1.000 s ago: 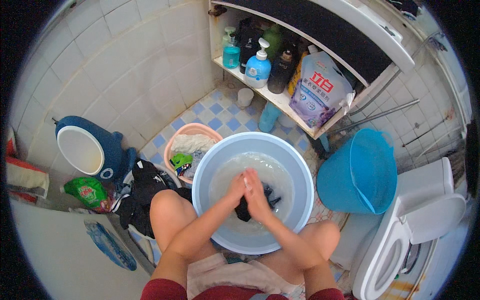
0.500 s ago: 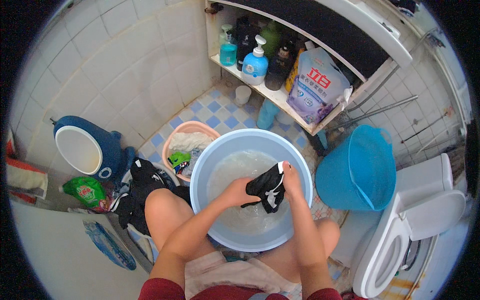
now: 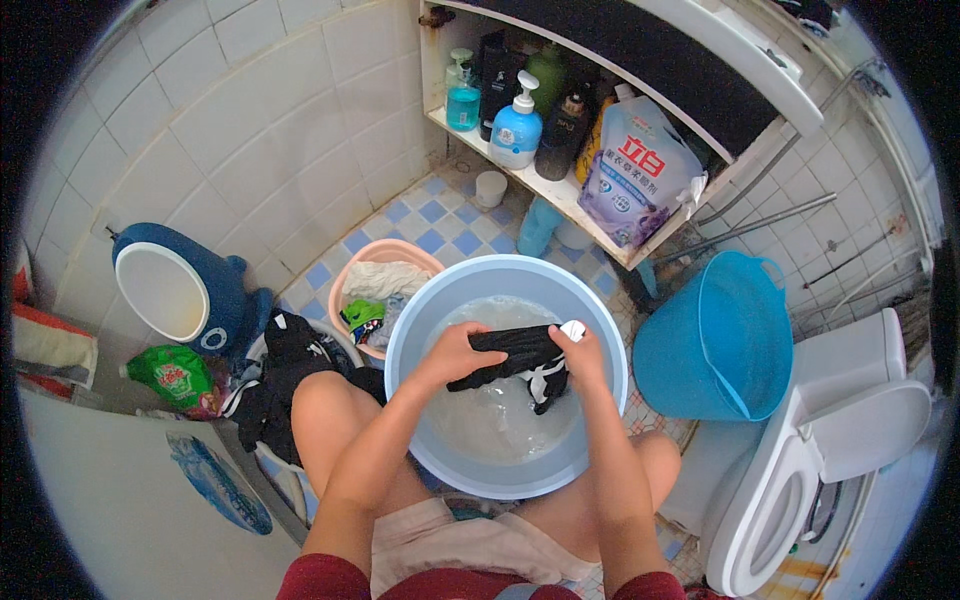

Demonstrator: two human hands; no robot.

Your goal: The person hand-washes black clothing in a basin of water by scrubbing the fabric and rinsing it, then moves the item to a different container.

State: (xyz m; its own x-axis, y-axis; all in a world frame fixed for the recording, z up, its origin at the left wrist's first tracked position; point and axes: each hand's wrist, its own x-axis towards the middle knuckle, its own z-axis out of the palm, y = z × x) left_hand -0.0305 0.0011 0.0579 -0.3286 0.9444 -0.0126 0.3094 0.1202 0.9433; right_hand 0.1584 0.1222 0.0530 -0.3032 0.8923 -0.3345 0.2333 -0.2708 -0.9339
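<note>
A black garment point(image 3: 515, 352) with a white print and a white patch at one corner is stretched between my hands above the pale blue basin point(image 3: 405, 420). Cloudy, slightly foamy water point(image 3: 490, 425) fills the basin's bottom. My left hand point(image 3: 457, 355) grips the cloth's left end, thumb on top. My right hand point(image 3: 582, 357) pinches the other end beside the white patch. A loose part with the white print hangs below, near the water. The garment's exact kind cannot be made out.
Beyond the basin stands a pink tub point(image 3: 345, 285) of clothes. Dark clothes point(image 3: 285, 385) pile by my left knee, near a blue child's potty point(image 3: 225, 290). On the right are a blue bucket point(image 3: 690, 335) and a toilet point(image 3: 755, 530). Bottles and a detergent pouch point(image 3: 635, 175) fill a low shelf.
The bunched garment has been turned and drawn out lengthwise. My left hand has moved up and slightly left; my right hand has turned and now pinches the corner with the white patch.
</note>
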